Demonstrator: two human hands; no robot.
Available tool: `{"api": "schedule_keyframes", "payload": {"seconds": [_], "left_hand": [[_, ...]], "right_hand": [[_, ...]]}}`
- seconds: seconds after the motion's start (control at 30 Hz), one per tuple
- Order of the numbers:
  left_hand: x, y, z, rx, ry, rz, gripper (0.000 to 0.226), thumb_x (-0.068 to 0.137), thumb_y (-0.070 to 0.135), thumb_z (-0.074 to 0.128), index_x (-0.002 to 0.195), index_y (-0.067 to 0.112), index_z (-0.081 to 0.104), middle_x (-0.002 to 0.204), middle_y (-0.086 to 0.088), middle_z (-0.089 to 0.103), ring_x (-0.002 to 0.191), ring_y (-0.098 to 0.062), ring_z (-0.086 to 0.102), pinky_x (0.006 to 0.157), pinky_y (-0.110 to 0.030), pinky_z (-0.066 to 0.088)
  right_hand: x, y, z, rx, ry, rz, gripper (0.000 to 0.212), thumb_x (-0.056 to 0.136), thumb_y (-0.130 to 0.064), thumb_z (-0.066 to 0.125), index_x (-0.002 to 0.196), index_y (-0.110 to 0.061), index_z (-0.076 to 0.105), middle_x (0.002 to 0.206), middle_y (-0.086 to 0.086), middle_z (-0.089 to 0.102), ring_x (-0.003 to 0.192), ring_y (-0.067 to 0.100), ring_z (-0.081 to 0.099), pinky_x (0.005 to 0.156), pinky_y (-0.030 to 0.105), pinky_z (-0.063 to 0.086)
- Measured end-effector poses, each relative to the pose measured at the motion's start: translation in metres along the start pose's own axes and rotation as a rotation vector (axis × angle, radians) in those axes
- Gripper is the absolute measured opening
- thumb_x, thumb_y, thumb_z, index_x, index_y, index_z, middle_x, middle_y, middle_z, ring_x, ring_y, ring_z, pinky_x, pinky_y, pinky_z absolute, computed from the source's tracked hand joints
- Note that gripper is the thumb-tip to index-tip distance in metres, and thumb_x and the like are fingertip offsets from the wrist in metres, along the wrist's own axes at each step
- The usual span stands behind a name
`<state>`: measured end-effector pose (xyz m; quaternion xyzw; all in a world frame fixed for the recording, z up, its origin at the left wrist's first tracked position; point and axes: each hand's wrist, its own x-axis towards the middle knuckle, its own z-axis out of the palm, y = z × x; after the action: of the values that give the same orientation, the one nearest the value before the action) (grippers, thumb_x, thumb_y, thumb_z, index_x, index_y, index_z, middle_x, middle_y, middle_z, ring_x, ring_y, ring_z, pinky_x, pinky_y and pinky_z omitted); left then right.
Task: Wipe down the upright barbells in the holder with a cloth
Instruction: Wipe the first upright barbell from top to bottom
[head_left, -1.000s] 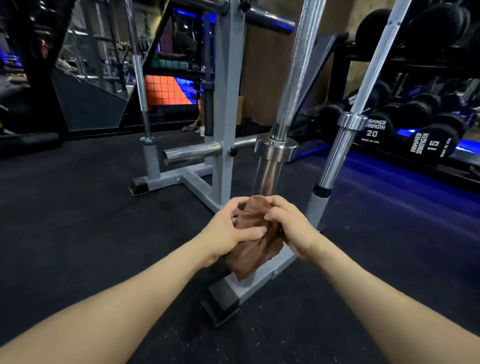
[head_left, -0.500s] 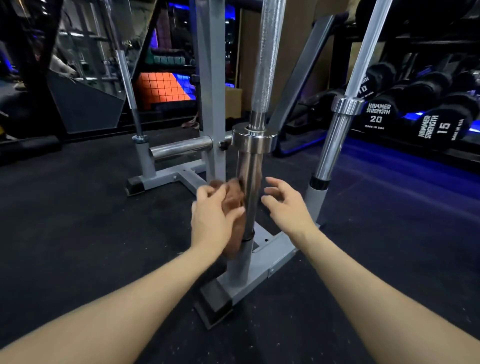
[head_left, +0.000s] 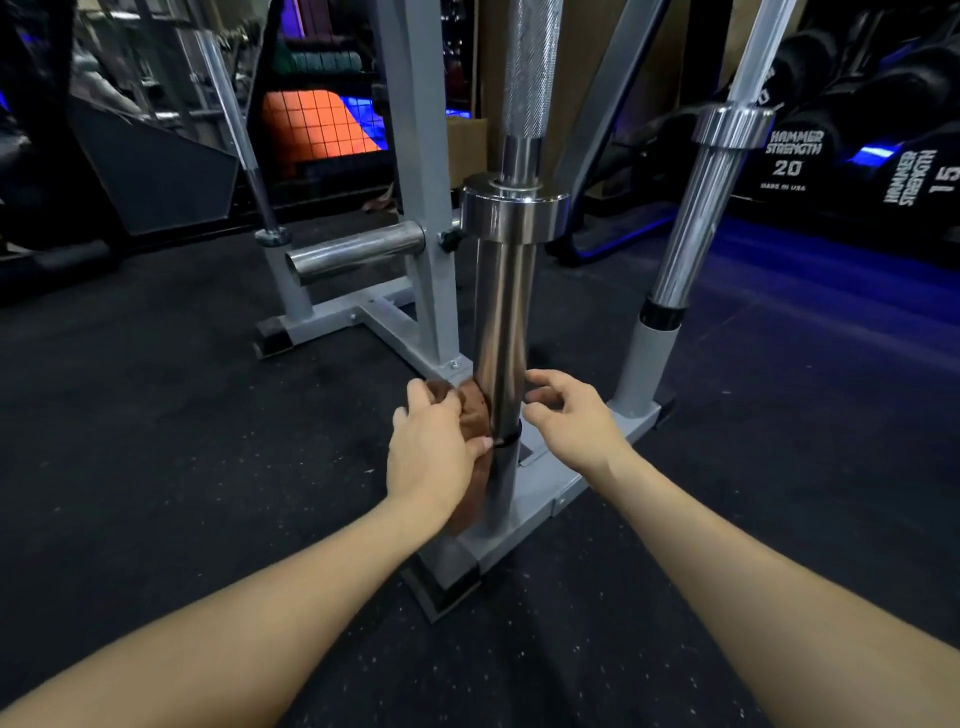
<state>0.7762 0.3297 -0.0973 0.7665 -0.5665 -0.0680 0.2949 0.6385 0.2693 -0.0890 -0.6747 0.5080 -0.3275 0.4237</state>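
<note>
Two hands at the barbell sleeve (head_left: 501, 332): my left hand (head_left: 434, 447) presses the cloth (head_left: 474, 410) against it, right hand (head_left: 569, 415) empty, half-curled; next I wipe upward.

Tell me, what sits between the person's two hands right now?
In the head view, the shiny sleeve of the middle barbell stands between them. The left hand presses a brown cloth against it; the right hand hovers empty beside it.

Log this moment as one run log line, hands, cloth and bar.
left hand presses brown cloth on middle barbell sleeve | right hand open beside sleeve | wipe underway
</note>
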Motion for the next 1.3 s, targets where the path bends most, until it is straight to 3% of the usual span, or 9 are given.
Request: {"api": "schedule_keyframes", "payload": {"seconds": [0.2,0.4,0.57,0.77,0.87,0.97,1.07,1.17,1.3], "left_hand": [[-0.011,-0.009,-0.001,0.042,0.017,0.123,0.028,0.086,0.033,0.067,0.106,0.015,0.059,0.101,0.01,0.023,0.101,-0.019,0.045,0.084,-0.03,0.043],[-0.03,-0.012,-0.013,0.09,-0.054,0.41,0.036,0.082,0.033,0.071,0.115,0.022,0.061,0.104,0.01,0.042,0.101,-0.013,0.049,0.084,-0.031,0.048],[-0.018,0.012,-0.018,0.319,0.072,0.636,0.053,0.065,0.026,0.083,0.116,0.027,0.065,0.109,0.002,0.061,0.088,-0.021,0.057,0.05,-0.028,0.05],[-0.013,0.013,0.008,0.66,0.063,0.809,0.05,0.059,0.017,0.083,0.107,0.019,0.069,0.096,0.001,0.064,0.081,-0.021,0.059,0.037,-0.022,0.035],[-0.014,0.001,0.001,0.65,0.075,0.853,0.047,0.058,0.013,0.083,0.103,0.017,0.07,0.091,-0.001,0.063,0.078,-0.023,0.06,0.036,-0.022,0.035],[-0.013,-0.017,-0.009,0.624,0.023,0.806,0.057,0.048,0.019,0.09,0.102,0.019,0.07,0.091,0.0,0.063,0.076,-0.024,0.059,0.036,-0.021,0.036],[-0.013,-0.024,-0.018,0.581,-0.022,0.707,0.058,0.054,0.022,0.089,0.108,0.023,0.067,0.097,0.001,0.062,0.079,-0.023,0.056,0.039,-0.025,0.043],[-0.009,-0.028,-0.024,0.573,-0.1,0.561,0.05,0.081,0.03,0.07,0.128,0.029,0.053,0.12,0.004,0.051,0.102,-0.021,0.046,0.064,-0.033,0.051],[-0.006,-0.051,-0.034,0.499,-0.138,0.413,0.044,0.089,0.034,0.058,0.132,0.029,0.052,0.128,0.004,0.047,0.11,-0.021,0.041,0.082,-0.036,0.046]], "right_hand": [[-0.007,0.001,-0.011,-0.039,-0.001,0.025,0.045,0.092,-0.012,0.052,0.136,-0.017,0.049,0.115,0.001,0.059,0.104,0.017,0.056,0.082,0.025,0.043],[-0.004,0.012,-0.014,-0.017,-0.01,0.097,0.038,0.094,-0.009,0.05,0.131,-0.012,0.053,0.113,0.006,0.062,0.097,0.017,0.056,0.076,0.023,0.04],[0.001,0.028,-0.013,0.134,0.019,0.259,0.03,0.097,-0.006,0.045,0.124,-0.007,0.056,0.103,0.01,0.059,0.089,0.019,0.054,0.066,0.023,0.042],[0.001,0.034,-0.005,0.186,-0.02,0.312,0.028,0.097,-0.005,0.044,0.121,-0.005,0.058,0.099,0.013,0.061,0.073,0.016,0.055,0.052,0.019,0.039],[0.001,0.031,-0.001,0.219,-0.057,0.308,0.029,0.097,-0.006,0.044,0.121,-0.007,0.059,0.102,0.015,0.064,0.08,0.02,0.054,0.069,0.038,0.052],[0.0,0.027,0.0,0.213,-0.077,0.322,0.03,0.096,-0.006,0.043,0.122,-0.011,0.059,0.098,0.008,0.059,0.083,0.019,0.051,0.1,0.052,0.042],[-0.002,0.021,0.003,0.254,-0.089,0.321,0.03,0.096,-0.008,0.044,0.119,-0.016,0.061,0.093,0.003,0.059,0.08,0.016,0.051,0.089,0.042,0.051],[-0.003,0.016,0.006,0.284,-0.107,0.316,0.026,0.095,-0.008,0.046,0.109,-0.018,0.065,0.089,0.005,0.057,0.078,0.018,0.049,0.067,0.028,0.042],[-0.002,0.019,0.002,0.258,-0.086,0.316,0.028,0.095,-0.01,0.048,0.116,-0.021,0.063,0.098,0.001,0.062,0.081,0.014,0.057,0.084,0.032,0.049]]}}
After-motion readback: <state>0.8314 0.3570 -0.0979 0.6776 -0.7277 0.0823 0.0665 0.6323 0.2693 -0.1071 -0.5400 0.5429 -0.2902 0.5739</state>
